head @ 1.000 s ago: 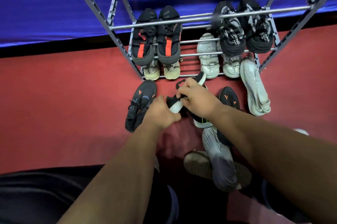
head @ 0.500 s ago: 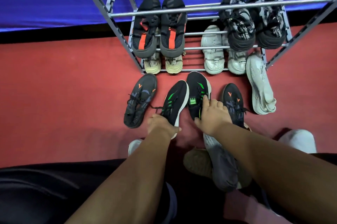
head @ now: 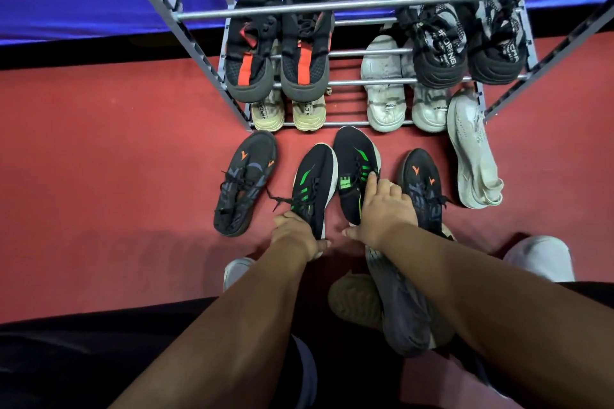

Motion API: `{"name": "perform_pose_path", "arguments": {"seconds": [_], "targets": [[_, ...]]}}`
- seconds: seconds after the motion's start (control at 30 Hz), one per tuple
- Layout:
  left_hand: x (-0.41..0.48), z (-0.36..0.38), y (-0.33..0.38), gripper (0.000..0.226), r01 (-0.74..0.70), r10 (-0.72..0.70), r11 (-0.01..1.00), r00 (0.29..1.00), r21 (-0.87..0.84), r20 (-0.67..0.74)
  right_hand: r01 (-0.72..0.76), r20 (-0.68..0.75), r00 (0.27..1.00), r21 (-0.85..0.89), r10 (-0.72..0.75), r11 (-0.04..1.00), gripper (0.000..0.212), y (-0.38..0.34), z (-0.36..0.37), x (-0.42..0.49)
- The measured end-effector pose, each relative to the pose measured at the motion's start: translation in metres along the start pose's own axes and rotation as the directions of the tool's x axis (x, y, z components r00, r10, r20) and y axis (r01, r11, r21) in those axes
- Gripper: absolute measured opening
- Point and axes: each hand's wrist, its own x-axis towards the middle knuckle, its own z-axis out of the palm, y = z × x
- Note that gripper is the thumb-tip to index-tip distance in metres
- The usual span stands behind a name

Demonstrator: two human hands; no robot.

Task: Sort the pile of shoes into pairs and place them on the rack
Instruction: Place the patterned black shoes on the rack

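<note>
Two black shoes with green stripes lie side by side on the red floor before the metal rack (head: 212,52). My left hand (head: 294,237) grips the heel of the left green-striped shoe (head: 315,182). My right hand (head: 382,209) lies on the heel part of the right green-striped shoe (head: 354,169), index finger stretched along its side, thumb spread out. A black shoe with orange marks (head: 246,182) lies to the left and its match (head: 422,182) to the right. A pale grey shoe (head: 471,156) leans at the rack's right foot.
The rack holds a black and red pair (head: 279,42), a black and grey pair (head: 465,33), a beige pair (head: 289,112) and a white pair (head: 408,99). A dark grey shoe (head: 402,309) and a tan sole (head: 355,302) lie near my legs. White shoes (head: 538,255) sit at right.
The green-striped shoes were held together upside down; now they lie upright, side by side on the floor, with my hands at their heels. The view has shifted downward.
</note>
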Motion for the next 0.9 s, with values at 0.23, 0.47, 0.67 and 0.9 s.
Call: {"name": "perform_pose_path", "arguments": {"seconds": [0.23, 0.47, 0.67, 0.9], "targets": [[-0.013, -0.037, 0.005, 0.077, -0.065, 0.066, 0.997, 0.997, -0.027, 0.038, -0.071, 0.040, 0.997, 0.245, 0.063, 0.967, 0.126, 0.006, -0.026, -0.005], [-0.067, -0.104, 0.010, 0.072, 0.031, -0.013, 0.996, 0.977, -0.083, 0.213, -0.193, 0.110, 0.981, 0.420, 0.162, 0.887, 0.098, 0.011, -0.099, -0.027], [-0.153, -0.177, 0.012, 0.082, -0.007, -0.011, 0.998, 0.959, 0.064, 0.283, -0.046, 0.224, 0.975, 0.242, -0.010, 0.969, 0.038, 0.020, -0.180, -0.073], [-0.238, -0.275, -0.009, 0.054, -0.086, 0.080, 0.995, 0.991, 0.058, 0.104, 0.107, 0.128, 0.983, 0.168, -0.130, 0.980, 0.033, 0.018, -0.297, -0.142]]}}
